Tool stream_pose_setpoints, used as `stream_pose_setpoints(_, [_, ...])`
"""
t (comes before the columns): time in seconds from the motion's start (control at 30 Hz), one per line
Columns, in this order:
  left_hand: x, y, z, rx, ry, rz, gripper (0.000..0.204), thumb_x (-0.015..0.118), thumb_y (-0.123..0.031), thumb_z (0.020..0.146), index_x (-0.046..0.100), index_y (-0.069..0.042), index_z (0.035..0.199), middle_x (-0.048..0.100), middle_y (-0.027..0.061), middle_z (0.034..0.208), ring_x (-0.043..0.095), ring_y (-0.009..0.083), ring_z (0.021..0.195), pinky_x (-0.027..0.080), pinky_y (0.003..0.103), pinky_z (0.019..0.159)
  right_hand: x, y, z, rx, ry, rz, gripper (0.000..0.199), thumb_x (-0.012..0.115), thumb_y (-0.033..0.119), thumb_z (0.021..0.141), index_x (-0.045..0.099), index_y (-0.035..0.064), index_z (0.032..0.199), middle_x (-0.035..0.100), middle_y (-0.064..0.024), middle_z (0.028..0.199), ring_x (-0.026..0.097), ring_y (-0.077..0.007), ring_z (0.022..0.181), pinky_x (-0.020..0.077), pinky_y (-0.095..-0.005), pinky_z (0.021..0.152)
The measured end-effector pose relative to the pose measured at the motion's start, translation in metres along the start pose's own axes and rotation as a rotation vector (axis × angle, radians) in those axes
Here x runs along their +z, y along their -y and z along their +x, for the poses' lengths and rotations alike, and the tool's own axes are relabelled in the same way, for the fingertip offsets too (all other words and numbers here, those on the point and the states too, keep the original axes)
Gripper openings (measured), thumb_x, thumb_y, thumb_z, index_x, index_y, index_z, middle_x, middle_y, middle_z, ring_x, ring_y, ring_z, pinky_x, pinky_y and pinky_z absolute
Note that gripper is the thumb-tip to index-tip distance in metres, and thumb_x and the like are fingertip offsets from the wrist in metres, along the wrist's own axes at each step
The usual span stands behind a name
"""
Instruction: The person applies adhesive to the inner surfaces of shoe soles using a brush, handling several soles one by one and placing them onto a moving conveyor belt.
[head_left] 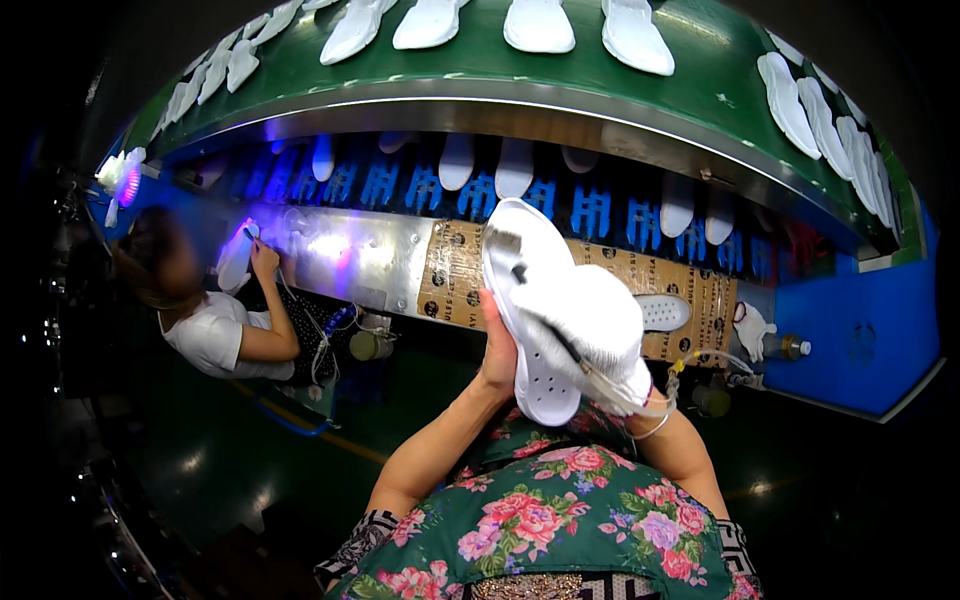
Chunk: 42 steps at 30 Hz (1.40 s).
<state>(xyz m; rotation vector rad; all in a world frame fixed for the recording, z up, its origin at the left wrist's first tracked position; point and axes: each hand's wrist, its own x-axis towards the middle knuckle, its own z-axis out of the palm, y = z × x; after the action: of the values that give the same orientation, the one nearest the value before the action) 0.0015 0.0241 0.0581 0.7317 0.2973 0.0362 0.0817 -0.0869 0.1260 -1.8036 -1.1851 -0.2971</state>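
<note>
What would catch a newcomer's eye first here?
Probably the white perforated sole at the centre, held up by the left hand, with the white-gloved right hand over it. Next might come the bright floral garment at the bottom and the curved green surface with white pieces across the top.

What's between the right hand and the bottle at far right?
Head view: from right hand to bottle, a holed white sole on cardboard, a thin tube, then a white cloth beside the bottle.
</note>
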Motion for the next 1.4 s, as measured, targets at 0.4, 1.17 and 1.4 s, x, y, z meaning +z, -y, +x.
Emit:
stream_pose_setpoints(0.4, [-0.041,-0.015,-0.003,0.017,-0.042,-0.002,0.098,0.015,-0.084,0.087,0.025,-0.011,0.153,0.041,0.0131,0.148,0.046,0.0292,0.132,0.039,0.045,0.111,0.018,0.003,0.006,0.006,0.034,0.271,0.026,0.073,0.006,0.077,0.073,0.0104,0.103,0.071,-0.0095,0.096,0.067,-0.0288,0.083,0.0537,-0.0359,0.076])
stream_pose_setpoints(1.17, [-0.077,-0.036,0.015,0.08,0.289,-0.55,0.122,0.031,-0.102,0.061,0.045,-0.001,0.13,0.059,0.0212,0.104,0.062,0.0314,0.083,0.055,0.044,0.067,0.042,0.017,-0.007,0.153,0.065,0.599,0.02,0.077,0.004,0.073,0.074,0.0074,0.093,0.073,-0.0087,0.09,0.07,-0.0231,0.079,0.0546,-0.0329,0.073])
stream_pose_setpoints(1.4, [-0.108,-0.046,0.033,0.117,0.366,-0.505,0.121,0.058,-0.097,0.049,0.048,0.004,0.116,0.06,0.0202,0.1,0.059,0.0318,0.094,0.052,0.044,0.081,0.053,0.019,-0.014,-0.051,0.037,0.283,0.03,0.076,0.005,0.074,0.073,0.0111,0.103,0.072,-0.0081,0.097,0.069,-0.0263,0.086,0.054,-0.0361,0.076])
